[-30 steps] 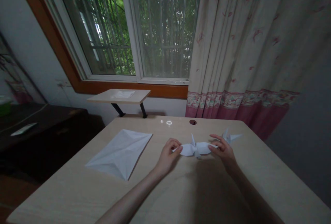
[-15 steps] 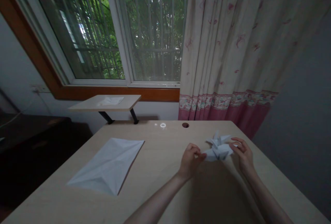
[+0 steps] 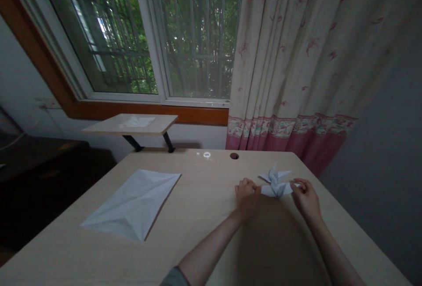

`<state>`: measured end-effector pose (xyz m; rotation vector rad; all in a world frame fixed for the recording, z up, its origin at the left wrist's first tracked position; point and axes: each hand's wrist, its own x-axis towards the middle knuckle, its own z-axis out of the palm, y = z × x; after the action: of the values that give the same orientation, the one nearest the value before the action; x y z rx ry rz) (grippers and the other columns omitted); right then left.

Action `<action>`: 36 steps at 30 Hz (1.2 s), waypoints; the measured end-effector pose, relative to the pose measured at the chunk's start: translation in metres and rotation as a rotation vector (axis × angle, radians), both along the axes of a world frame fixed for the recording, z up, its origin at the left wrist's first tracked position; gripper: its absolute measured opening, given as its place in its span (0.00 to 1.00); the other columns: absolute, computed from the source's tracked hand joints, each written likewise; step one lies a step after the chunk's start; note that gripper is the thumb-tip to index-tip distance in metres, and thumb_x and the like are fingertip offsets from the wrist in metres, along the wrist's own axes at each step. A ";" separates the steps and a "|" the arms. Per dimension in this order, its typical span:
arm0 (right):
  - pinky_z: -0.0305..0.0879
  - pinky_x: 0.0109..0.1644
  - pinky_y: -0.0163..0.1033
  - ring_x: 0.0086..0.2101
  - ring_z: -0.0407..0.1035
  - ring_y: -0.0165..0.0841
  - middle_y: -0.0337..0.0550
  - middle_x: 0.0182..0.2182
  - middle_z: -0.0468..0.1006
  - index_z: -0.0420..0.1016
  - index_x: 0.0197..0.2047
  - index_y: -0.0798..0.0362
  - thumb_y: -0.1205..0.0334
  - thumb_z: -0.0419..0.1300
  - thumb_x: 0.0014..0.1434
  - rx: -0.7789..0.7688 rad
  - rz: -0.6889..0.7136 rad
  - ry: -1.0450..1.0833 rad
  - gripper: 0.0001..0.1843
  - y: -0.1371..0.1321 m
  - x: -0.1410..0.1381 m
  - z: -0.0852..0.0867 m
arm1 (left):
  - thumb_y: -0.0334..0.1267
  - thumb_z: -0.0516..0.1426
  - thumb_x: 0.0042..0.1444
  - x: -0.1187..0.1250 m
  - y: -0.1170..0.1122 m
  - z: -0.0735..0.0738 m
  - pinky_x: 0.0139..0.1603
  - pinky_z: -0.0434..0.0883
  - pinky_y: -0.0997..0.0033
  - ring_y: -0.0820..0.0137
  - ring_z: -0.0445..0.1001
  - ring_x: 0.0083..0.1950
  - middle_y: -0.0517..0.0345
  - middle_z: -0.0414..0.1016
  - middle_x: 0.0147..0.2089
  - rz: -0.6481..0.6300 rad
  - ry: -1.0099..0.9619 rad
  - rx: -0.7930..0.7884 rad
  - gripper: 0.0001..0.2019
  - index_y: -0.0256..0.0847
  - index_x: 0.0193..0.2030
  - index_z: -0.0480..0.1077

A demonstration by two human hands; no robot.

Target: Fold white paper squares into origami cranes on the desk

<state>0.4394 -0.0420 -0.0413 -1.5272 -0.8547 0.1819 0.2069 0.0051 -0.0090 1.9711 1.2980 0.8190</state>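
Observation:
A folded white paper crane [image 3: 278, 189] is low over the right side of the table, its two wings spread sideways. My left hand [image 3: 248, 196] pinches the left wing tip between thumb and curled fingers. The right wing tip is in the closed fingers of my right hand [image 3: 305, 193]. Directly behind the crane, more folded white paper [image 3: 273, 175] sticks up in points; whether it is a second crane or part of the same one, I cannot tell.
A creased white paper sheet [image 3: 135, 204] lies flat on the left of the pale table [image 3: 201, 211]. At the back left, a small raised shelf [image 3: 108, 124] carries another white paper [image 3: 138, 121]. A cable hole [image 3: 234, 156] is near the back edge, before the curtain [image 3: 283, 57].
Both hands keep hold of the wings. My left hand has turned a little, and its fingers now cover more of the left wing tip. The whole view has shifted slightly.

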 end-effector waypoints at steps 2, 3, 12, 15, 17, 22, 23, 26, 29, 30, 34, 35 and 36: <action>0.62 0.26 0.38 0.20 0.64 0.33 0.34 0.20 0.72 0.77 0.38 0.52 0.44 0.67 0.45 -0.028 0.016 0.002 0.23 -0.002 0.000 0.000 | 0.38 0.55 0.62 0.002 0.001 -0.002 0.56 0.61 0.55 0.59 0.70 0.53 0.50 0.76 0.48 0.015 0.012 0.002 0.09 0.40 0.34 0.74; 0.63 0.27 0.38 0.22 0.66 0.34 0.36 0.21 0.73 0.76 0.38 0.52 0.44 0.67 0.46 -0.038 0.024 0.005 0.23 -0.003 0.000 0.000 | 0.38 0.55 0.63 0.003 0.001 -0.002 0.56 0.61 0.55 0.59 0.70 0.53 0.51 0.76 0.47 0.020 0.014 0.004 0.09 0.41 0.35 0.74; 0.68 0.42 0.44 0.36 0.72 0.40 0.45 0.36 0.77 0.75 0.43 0.53 0.42 0.64 0.51 -0.048 0.027 -0.001 0.25 -0.011 -0.006 0.008 | 0.36 0.53 0.64 0.003 0.001 0.001 0.53 0.64 0.60 0.61 0.72 0.49 0.51 0.76 0.45 0.042 -0.085 0.038 0.07 0.40 0.40 0.72; 0.68 0.42 0.44 0.36 0.71 0.40 0.46 0.38 0.76 0.75 0.46 0.53 0.42 0.64 0.51 -0.031 0.037 0.003 0.27 -0.011 -0.008 0.010 | 0.35 0.53 0.64 0.000 0.004 0.004 0.50 0.66 0.64 0.63 0.73 0.48 0.51 0.76 0.44 0.022 -0.143 0.044 0.06 0.39 0.40 0.72; 0.67 0.43 0.44 0.38 0.71 0.41 0.47 0.39 0.76 0.74 0.48 0.53 0.42 0.64 0.50 -0.017 0.033 0.003 0.28 -0.011 -0.009 0.010 | 0.35 0.53 0.63 -0.003 0.005 0.004 0.50 0.67 0.66 0.63 0.73 0.48 0.50 0.76 0.44 0.016 -0.184 0.047 0.06 0.38 0.40 0.72; 0.66 0.47 0.47 0.41 0.70 0.42 0.49 0.44 0.75 0.74 0.51 0.54 0.44 0.63 0.52 0.016 -0.032 -0.060 0.29 -0.011 -0.008 0.011 | 0.36 0.53 0.63 -0.007 0.005 0.001 0.49 0.68 0.65 0.63 0.73 0.47 0.50 0.76 0.43 0.014 -0.279 0.036 0.07 0.38 0.40 0.72; 0.65 0.48 0.48 0.42 0.69 0.43 0.50 0.45 0.75 0.74 0.51 0.54 0.43 0.62 0.53 0.019 -0.045 -0.092 0.28 -0.012 -0.008 0.013 | 0.36 0.53 0.63 -0.009 0.005 0.001 0.49 0.68 0.65 0.63 0.73 0.46 0.50 0.76 0.43 0.016 -0.298 0.035 0.07 0.38 0.40 0.71; 0.63 0.53 0.52 0.47 0.68 0.45 0.51 0.47 0.75 0.74 0.49 0.54 0.43 0.60 0.54 0.041 -0.033 -0.213 0.26 -0.014 -0.008 0.026 | 0.36 0.53 0.63 -0.019 0.005 0.003 0.49 0.68 0.65 0.64 0.73 0.46 0.50 0.76 0.43 0.032 -0.361 0.032 0.07 0.38 0.40 0.71; 0.62 0.54 0.54 0.47 0.68 0.46 0.50 0.45 0.75 0.75 0.47 0.53 0.43 0.61 0.53 0.096 0.002 -0.317 0.26 -0.013 -0.017 0.053 | 0.37 0.52 0.64 -0.040 0.007 0.010 0.49 0.68 0.66 0.65 0.73 0.46 0.50 0.76 0.43 0.085 -0.423 0.031 0.08 0.38 0.41 0.70; 0.63 0.54 0.54 0.47 0.68 0.46 0.50 0.46 0.75 0.75 0.47 0.52 0.43 0.61 0.54 0.121 0.021 -0.328 0.25 -0.011 -0.023 0.063 | 0.37 0.52 0.64 -0.049 0.007 0.013 0.49 0.68 0.67 0.65 0.73 0.45 0.50 0.76 0.43 0.104 -0.438 0.033 0.08 0.38 0.42 0.70; 0.64 0.53 0.52 0.48 0.68 0.44 0.49 0.47 0.75 0.74 0.47 0.50 0.47 0.61 0.57 0.211 0.191 -0.343 0.19 0.003 -0.067 0.098 | 0.40 0.52 0.64 -0.094 0.006 0.034 0.48 0.68 0.67 0.65 0.73 0.44 0.52 0.75 0.42 0.178 -0.535 0.048 0.09 0.40 0.43 0.70; 0.65 0.52 0.52 0.47 0.68 0.44 0.49 0.47 0.75 0.74 0.47 0.50 0.48 0.60 0.58 0.220 0.239 -0.353 0.18 0.009 -0.081 0.103 | 0.41 0.52 0.64 -0.107 0.005 0.040 0.47 0.68 0.67 0.65 0.73 0.44 0.52 0.75 0.42 0.196 -0.558 0.058 0.09 0.40 0.43 0.70; 0.65 0.52 0.51 0.47 0.68 0.44 0.49 0.47 0.75 0.74 0.47 0.50 0.49 0.60 0.58 0.228 0.285 -0.365 0.18 0.015 -0.096 0.107 | 0.41 0.52 0.64 -0.120 0.004 0.045 0.47 0.69 0.67 0.64 0.73 0.45 0.51 0.75 0.43 0.211 -0.565 0.071 0.10 0.40 0.43 0.71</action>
<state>0.3431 -0.0274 0.0656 -1.2372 -1.3375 0.0092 0.0870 0.0094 0.0363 1.5001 1.1471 1.4175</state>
